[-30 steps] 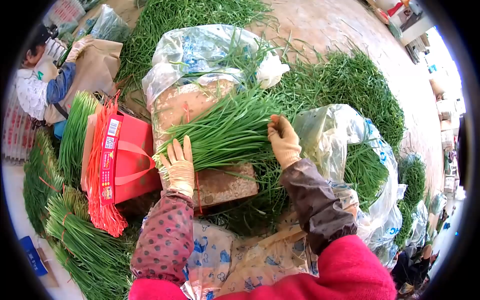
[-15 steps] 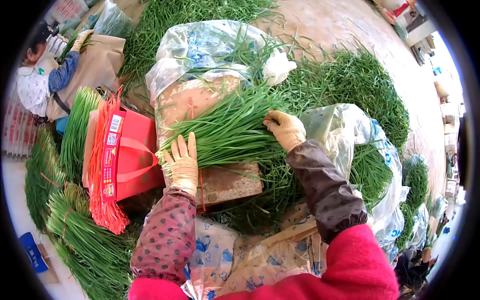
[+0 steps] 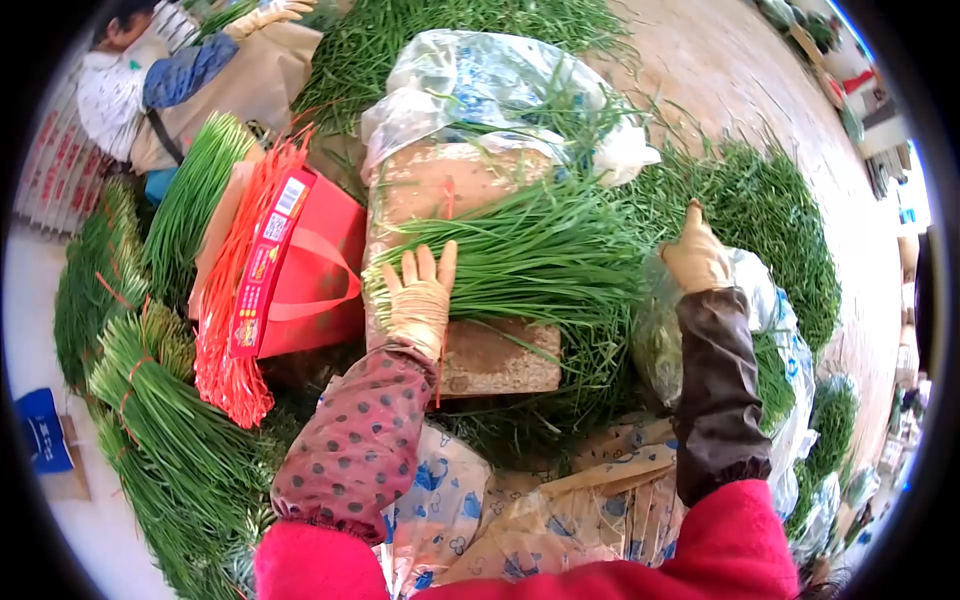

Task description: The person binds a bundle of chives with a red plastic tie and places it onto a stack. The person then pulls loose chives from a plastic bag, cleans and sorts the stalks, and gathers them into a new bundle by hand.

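A loose bunch of long green stalks (image 3: 530, 260) lies across a worn board (image 3: 500, 360), its pale ends to the left. My left hand (image 3: 418, 300), in a cream glove, rests on those ends with its fingers spread. Off to the right of the bunch is my right hand (image 3: 697, 252), gloved too, one finger pointing up and away; its other fingers are hard to make out. A thin red tie (image 3: 441, 370) runs over the board under the bunch.
Left of the board stands a red bag (image 3: 315, 265) beside red ties (image 3: 230, 370). Tied green bundles (image 3: 170, 410) lie at the lower left. Clear plastic (image 3: 480, 90) covers the board's back. Loose greens (image 3: 770, 220) lie right. A co-worker (image 3: 130, 90) sits at the upper left.
My right hand has moved right, away from the leaves. My left hand stays on the pale ends. The whole view has shifted, and the co-worker's gloved hand has moved.
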Demonstrator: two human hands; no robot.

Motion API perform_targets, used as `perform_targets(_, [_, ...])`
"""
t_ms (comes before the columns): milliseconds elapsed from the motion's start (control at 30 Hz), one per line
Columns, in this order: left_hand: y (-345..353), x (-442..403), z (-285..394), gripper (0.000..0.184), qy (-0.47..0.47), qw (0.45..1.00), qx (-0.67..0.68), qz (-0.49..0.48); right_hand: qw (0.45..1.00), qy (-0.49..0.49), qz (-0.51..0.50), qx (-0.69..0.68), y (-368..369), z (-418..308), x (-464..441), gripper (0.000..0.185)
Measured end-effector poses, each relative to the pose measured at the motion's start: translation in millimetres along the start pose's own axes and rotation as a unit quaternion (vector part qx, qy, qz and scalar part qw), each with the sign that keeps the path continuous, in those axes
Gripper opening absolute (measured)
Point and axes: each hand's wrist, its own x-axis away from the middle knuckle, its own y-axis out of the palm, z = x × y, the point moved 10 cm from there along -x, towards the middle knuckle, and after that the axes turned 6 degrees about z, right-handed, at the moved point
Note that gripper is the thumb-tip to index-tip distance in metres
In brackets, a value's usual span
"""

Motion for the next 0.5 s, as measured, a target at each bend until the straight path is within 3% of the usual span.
perform_targets(33, [0,-1,-1,0.062,-0.005,1.000,0.005,0.001,1.000,-0.010,-0.002,0.002,-19,-21,-2,0.052])
perform_targets(100, [2,0,0,0.062,-0.011,1.000,0.020,0.006,0.968,-0.128,-0.100,-0.192,-44,-98,2,0.029])
perform_targets(133, [2,0,-1,0.062,-0.014,0.999,0.027,0.012,0.924,-0.216,-0.004,-0.314,-66,-138,16,0.017])
perform_targets(200, [-5,0,0,0.062,-0.012,0.999,0.024,0.020,0.891,-0.261,-0.079,-0.362,-59,-211,33,0.024])
perform_targets(267, [-6,-1,0,0.062,-0.011,1.000,0.023,-0.001,0.894,-0.286,-0.129,-0.319,-25,-270,42,0.026])
perform_targets(333, [-6,0,1,0.061,-0.012,1.000,0.025,0.011,0.922,-0.292,-0.181,-0.179,10,-310,43,0.029])
perform_targets(500, [6,-2,-3,0.063,-0.017,0.996,0.087,0.003,0.939,-0.274,-0.196,-0.070,71,-342,38,0.032])
